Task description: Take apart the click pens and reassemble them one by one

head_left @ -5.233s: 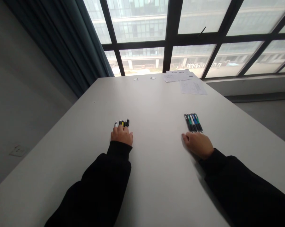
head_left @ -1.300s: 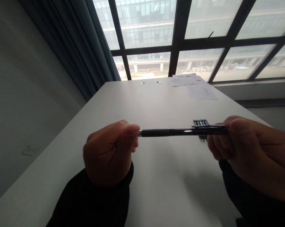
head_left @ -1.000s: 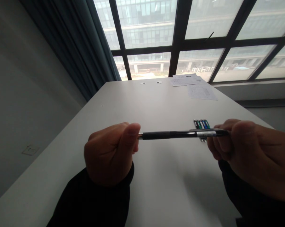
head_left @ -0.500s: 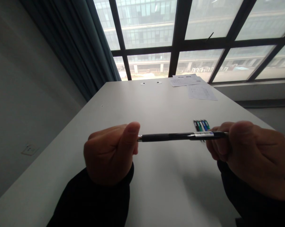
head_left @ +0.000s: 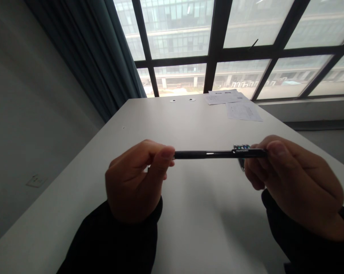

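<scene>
A black pen [head_left: 206, 154] is stretched level between my two hands above the table. My left hand [head_left: 137, 179] pinches its tip end between thumb and fingers, hiding the point. At the clip end, my right hand [head_left: 297, 182] is closed on the pen with the thumb on top. The dark clip lies along the upper side of the barrel. Just behind the clip end, a row of several pens [head_left: 241, 147] lies on the table, mostly covered by the held pen and my right fingers.
The white table [head_left: 172, 125] reaches to a large window [head_left: 183, 38]. Printed paper sheets [head_left: 243, 110] lie at its far right, and two cable holes [head_left: 182, 100] sit near the far edge. A dark curtain [head_left: 94, 49] hangs at the left.
The pen has been raised slightly and turned about its length, so its clip now shows on top and the white label is out of sight. Both hands still hold it.
</scene>
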`<state>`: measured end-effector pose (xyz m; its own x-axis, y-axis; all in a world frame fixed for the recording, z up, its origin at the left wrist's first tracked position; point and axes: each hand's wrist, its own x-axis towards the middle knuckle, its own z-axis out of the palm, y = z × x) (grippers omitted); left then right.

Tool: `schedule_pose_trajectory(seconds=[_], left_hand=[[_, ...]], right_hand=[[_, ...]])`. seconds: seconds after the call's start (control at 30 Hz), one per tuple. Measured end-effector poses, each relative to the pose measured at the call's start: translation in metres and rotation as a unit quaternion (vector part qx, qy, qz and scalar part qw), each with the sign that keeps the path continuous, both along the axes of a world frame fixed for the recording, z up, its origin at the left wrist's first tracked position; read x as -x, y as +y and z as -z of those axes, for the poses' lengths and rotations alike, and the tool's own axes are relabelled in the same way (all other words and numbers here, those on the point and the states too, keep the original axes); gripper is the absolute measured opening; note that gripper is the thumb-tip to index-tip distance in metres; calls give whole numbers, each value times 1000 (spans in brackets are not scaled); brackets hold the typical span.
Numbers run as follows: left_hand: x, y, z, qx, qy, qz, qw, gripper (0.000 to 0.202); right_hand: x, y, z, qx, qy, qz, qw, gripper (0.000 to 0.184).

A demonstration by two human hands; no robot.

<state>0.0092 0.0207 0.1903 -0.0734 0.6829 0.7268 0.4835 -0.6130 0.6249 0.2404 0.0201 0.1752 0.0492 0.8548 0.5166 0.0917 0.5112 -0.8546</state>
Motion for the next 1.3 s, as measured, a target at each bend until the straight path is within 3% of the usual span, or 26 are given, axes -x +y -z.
schedule_pose_trajectory(seconds=[0.1, 0.3, 0.77, 0.87, 1.07, 1.3], left_hand=[[0, 1, 1, -14, -1, -7, 1000, 22], [-4, 0, 5, -22, -18, -36, 999, 5], [-7, -2, 5, -21, -68, -9, 997, 5], [-6, -1, 6, -26, -93, 14, 995, 7], [3, 3, 5, -2, -184, 131, 974, 15], [-4, 2, 3, 44, -185, 107, 976, 20]], right_hand=[[-3, 0, 0, 32, 23, -42, 998, 19], [-3, 0, 1, 35, 28, -34, 998, 18], [-3, 1, 4, 13, 31, -3, 999, 5], [-4, 1, 5, 16, 31, -12, 999, 3], [-4, -2, 11, 32, -31, -69, 997, 3], [1, -5, 12, 43, -125, -122, 984, 5]])
